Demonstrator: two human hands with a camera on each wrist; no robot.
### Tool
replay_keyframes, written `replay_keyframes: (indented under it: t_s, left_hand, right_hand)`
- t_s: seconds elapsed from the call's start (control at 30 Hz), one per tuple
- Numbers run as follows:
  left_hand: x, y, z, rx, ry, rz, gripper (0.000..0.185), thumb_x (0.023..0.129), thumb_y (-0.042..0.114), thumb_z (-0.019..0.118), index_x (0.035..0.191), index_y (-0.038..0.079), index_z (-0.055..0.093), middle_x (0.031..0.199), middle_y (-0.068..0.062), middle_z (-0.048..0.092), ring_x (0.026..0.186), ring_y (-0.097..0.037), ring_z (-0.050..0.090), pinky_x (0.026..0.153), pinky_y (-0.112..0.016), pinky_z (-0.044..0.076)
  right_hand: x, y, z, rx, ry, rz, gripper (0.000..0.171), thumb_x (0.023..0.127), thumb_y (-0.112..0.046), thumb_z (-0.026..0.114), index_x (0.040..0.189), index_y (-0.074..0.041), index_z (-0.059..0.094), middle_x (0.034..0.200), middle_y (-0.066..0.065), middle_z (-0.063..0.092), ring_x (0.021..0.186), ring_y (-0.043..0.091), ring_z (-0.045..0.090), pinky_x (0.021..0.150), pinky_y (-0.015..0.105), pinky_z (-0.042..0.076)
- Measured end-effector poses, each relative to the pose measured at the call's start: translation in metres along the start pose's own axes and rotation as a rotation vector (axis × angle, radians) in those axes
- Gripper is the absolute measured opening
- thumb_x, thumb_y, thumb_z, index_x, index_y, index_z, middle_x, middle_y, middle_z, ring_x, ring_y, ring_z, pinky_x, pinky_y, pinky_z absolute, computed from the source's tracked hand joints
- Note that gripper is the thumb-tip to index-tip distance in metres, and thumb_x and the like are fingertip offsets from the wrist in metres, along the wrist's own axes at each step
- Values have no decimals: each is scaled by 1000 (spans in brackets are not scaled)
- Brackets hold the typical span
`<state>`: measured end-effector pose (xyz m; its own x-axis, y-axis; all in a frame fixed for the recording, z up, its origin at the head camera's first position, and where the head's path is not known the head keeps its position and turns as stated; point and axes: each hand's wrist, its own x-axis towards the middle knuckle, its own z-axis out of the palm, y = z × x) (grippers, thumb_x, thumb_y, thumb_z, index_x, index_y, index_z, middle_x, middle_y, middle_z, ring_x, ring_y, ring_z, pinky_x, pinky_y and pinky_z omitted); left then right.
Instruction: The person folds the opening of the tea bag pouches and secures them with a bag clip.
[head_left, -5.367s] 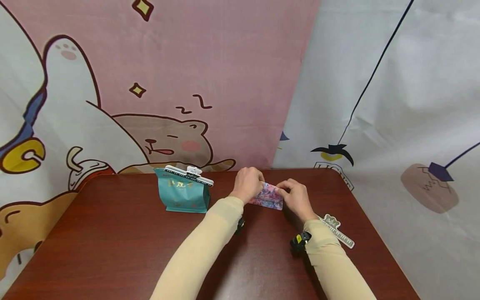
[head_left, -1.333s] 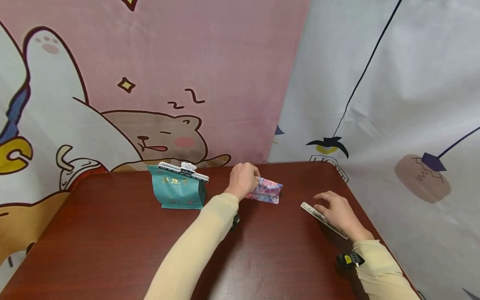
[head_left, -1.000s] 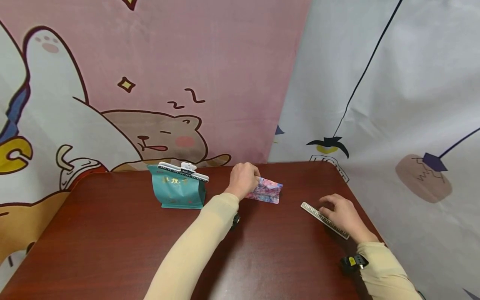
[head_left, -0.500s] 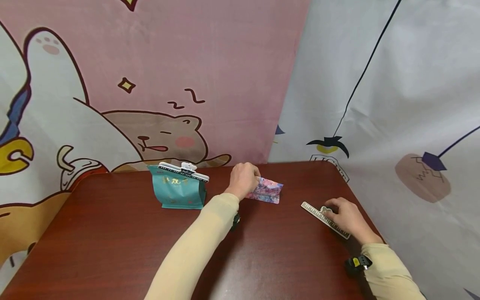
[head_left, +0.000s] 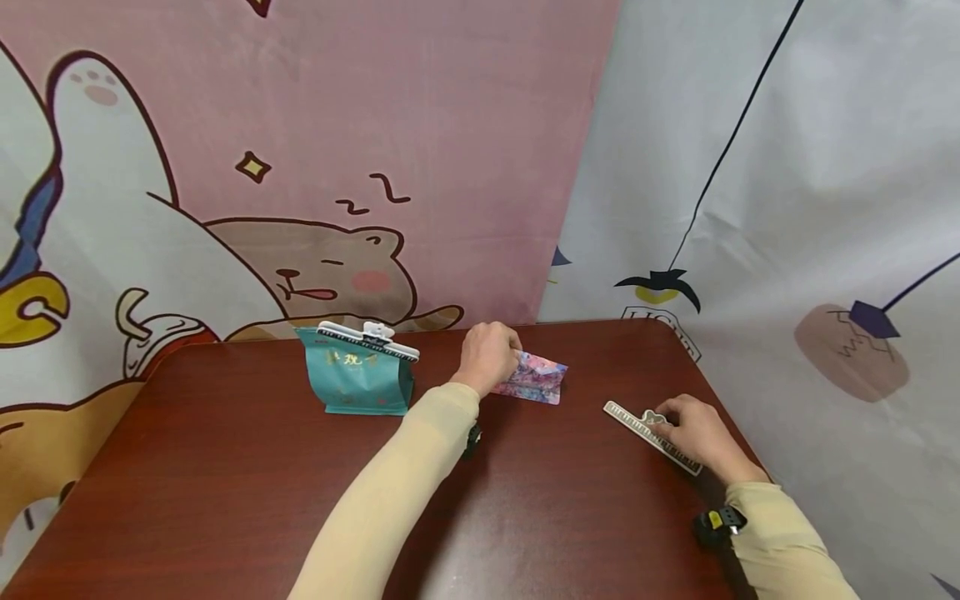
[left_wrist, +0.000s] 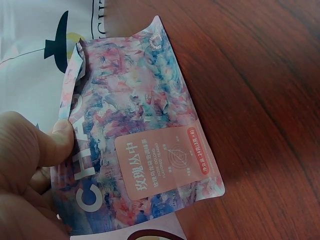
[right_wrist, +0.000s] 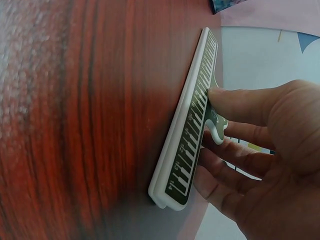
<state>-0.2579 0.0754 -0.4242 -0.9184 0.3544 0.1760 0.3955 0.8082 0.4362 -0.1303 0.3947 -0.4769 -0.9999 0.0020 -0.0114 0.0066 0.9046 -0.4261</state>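
My left hand [head_left: 487, 358] pinches the folded top edge of a pink and blue tea pouch [left_wrist: 135, 110], thumb on the fold. In the head view the same pouch [head_left: 536, 379] stands partly behind that hand. On the right, my right hand [head_left: 693, 433] is at a long white bag clip [head_left: 637, 423] with a piano-key pattern, lying on the table. In the right wrist view, the thumb lies on the near side of the clip [right_wrist: 189, 135] by its shaped handle [right_wrist: 217, 125]. The other fingers curl behind it, their tips partly hidden.
A teal pouch [head_left: 358, 387] stands at the back left, its top held by another white clip [head_left: 367, 340]. The brown table [head_left: 247, 492] ends at a cartoon-printed backdrop [head_left: 465, 167] behind and to the right.
My right hand has left the pouch and come to the clip on the right, recently shifting slightly and baring its handle. My left hand keeps its hold on the pouch.
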Motion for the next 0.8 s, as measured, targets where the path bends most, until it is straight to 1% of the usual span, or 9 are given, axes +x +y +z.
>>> replay_keyframes:
  t_s: [0.2,0.33,0.43,0.63,0.8]
  left_hand:
    - [1,-1,1,2,-5,-10,12,92,17,75,84,18,84,90,3,78,88,-21,66,88,-36,54]
    - [2,-1,2,7,-4,-9,12,93,17,75,84,18,84,89,3,78,88,-21,66,88,-36,54]
    - [2,-1,2,8,-4,-8,12,92,17,75,84,18,84,89,3,78,87,-20,66,87,-36,54]
    - [1,-1,2,5,-4,-3,11,92,17,76,85,18,84,89,3,78,87,-20,66,86,-36,54]
    - [1,0,1,6,1,-2,12,91,16,75,84,18,84,89,3,78,87,-21,67,86,-36,54]
  right_hand:
    - [0,-4,-2,15,-8,4,16,88,-8,79,98,2,71,98,20,66,84,31,60,72,48,52]
    - [0,-9,-6,38,-21,7,12,88,-8,79,94,-2,71,91,14,66,77,25,56,66,39,47]
    - [-1,-12,-7,58,-28,5,9,88,-7,78,92,-4,71,85,9,66,72,22,54,62,35,43]
    - [-2,-14,-8,69,-22,17,7,89,-5,77,92,-5,71,83,7,66,71,21,53,60,33,42]
    - [-2,-17,-9,75,13,-11,7,89,-5,78,91,-6,71,82,7,67,69,19,52,59,33,41]
